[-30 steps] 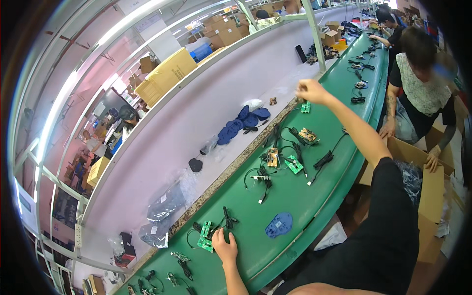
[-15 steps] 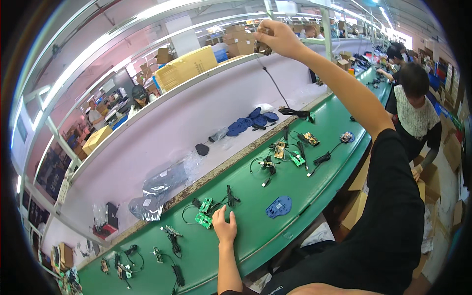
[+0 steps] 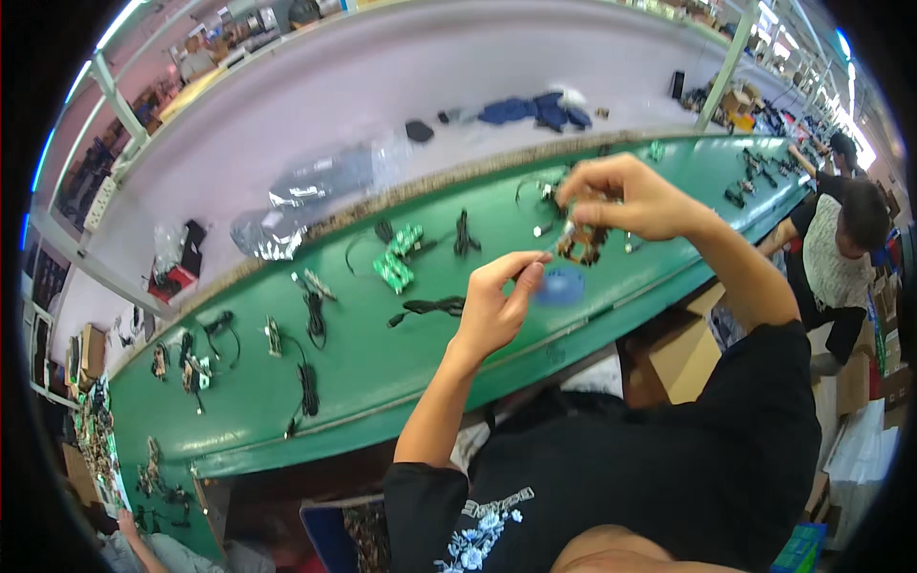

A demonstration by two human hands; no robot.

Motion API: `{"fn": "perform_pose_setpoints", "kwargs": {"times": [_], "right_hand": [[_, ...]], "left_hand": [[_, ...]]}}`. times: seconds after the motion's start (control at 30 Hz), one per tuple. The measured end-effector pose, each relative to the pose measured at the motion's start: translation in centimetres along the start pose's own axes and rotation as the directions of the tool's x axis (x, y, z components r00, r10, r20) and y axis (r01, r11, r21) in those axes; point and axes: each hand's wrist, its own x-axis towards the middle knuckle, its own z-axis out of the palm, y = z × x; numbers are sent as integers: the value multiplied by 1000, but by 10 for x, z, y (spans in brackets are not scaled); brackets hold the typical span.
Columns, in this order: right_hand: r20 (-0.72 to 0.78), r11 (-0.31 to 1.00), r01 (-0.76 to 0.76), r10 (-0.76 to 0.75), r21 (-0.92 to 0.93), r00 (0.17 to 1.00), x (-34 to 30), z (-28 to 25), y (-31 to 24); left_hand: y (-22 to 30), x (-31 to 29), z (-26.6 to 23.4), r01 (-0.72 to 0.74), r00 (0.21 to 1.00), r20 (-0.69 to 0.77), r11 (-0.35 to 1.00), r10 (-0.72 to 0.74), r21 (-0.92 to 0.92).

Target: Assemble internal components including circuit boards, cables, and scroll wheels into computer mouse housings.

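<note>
In my right hand (image 3: 635, 196) is a brownish circuit board (image 3: 581, 246), gripped between thumb and fingers above the green bench. My left hand (image 3: 501, 301) is just beside it, thumb and forefinger pinched on what looks like the board's thin cable, mostly hidden by the fingers. A bundled black cable (image 3: 435, 306) lies to the left of that hand. Below the board, a blue oval plastic shell (image 3: 561, 286) rests on the bench, blurred. Farther left lies a pair of green circuit boards (image 3: 394, 263) with a dark cable.
Several more boards with bundled cables (image 3: 308, 387) are spread along the green bench (image 3: 382, 363). Bagged dark items (image 3: 320, 186) and dark blue pieces (image 3: 535, 110) lie behind its back edge. One person (image 3: 831, 239) stands at the right; another's hand (image 3: 129, 525) shows lower left.
My right hand has come down from high up, bringing the board in front of me. My left hand has moved right and up and closed into a pinch. The view has tilted down.
</note>
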Motion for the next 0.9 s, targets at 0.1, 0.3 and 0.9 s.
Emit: {"fn": "perform_pose_setpoints", "kwargs": {"times": [0.1,0.3,0.9], "right_hand": [[298,859,-358,256,366,920,-52,48,69],[774,599,-682,157,419,613,-159,157,110],[-229,992,59,-32,110,973,-99,136,93]], "left_hand": [[-32,-34,5,43,988,151,999,-41,-10],[-43,-77,20,178,826,539,984,-163,24],[-76,-28,49,120,984,-170,915,-58,386]]}}
